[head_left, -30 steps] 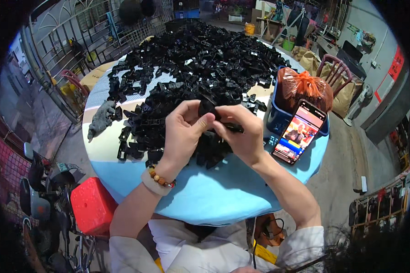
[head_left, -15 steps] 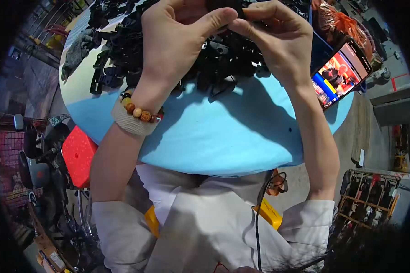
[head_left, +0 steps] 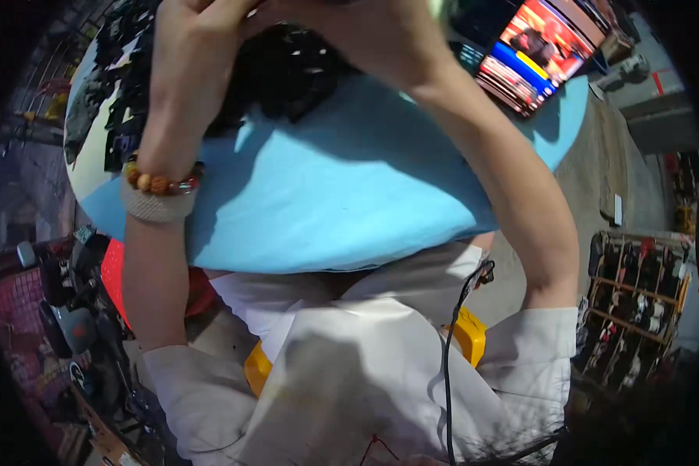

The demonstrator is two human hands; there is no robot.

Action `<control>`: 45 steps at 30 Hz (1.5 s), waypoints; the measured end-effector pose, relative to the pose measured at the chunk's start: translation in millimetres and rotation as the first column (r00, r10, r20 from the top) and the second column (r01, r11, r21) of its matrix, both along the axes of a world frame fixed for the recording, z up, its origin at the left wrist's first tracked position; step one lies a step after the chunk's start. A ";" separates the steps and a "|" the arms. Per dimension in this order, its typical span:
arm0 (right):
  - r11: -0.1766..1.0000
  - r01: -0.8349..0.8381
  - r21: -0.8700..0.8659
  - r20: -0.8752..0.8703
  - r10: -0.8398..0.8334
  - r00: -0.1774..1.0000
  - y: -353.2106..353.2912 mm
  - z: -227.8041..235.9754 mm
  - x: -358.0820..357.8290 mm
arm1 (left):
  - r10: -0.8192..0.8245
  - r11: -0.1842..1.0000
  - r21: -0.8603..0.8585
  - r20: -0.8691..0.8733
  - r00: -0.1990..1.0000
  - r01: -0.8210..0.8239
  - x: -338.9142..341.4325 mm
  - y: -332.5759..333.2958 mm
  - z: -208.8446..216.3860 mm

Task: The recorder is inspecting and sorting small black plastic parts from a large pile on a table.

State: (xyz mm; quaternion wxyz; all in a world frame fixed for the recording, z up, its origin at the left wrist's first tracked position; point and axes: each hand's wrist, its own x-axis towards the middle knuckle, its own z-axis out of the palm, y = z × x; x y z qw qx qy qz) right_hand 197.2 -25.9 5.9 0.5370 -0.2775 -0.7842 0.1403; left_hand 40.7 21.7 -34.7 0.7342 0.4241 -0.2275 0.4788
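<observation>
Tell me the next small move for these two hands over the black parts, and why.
Probably bring both hands back down toward the blue table. The left hand and right hand sit at the top edge with the fingers cut off, so any grip cannot be checked. The black parts lie just beneath them.

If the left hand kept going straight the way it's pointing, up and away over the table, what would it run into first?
Most likely the pile of black plastic parts on the blue table. The left hand points up toward the frame's top edge with its fingertips cut off there, so depth is uncertain. The right hand sits close beside it.
</observation>
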 end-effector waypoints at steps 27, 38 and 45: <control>0.981 -0.190 -0.035 0.456 0.185 0.871 -3.2 4.1 21.2 | 0.651 0.558 0.685 -0.711 0.265 0.468 16.4 -253.5 -162.0; 0.994 -0.084 -0.071 0.760 0.108 0.640 -22.3 11.5 14.4 | 0.668 0.604 0.766 -0.637 0.385 0.220 -30.3 -228.7 -15.9; 0.991 -0.125 0.045 0.596 0.074 0.799 -12.6 2.3 19.4 | 0.781 -0.077 0.995 0.022 -0.625 -0.061 -103.9 -147.3 27.2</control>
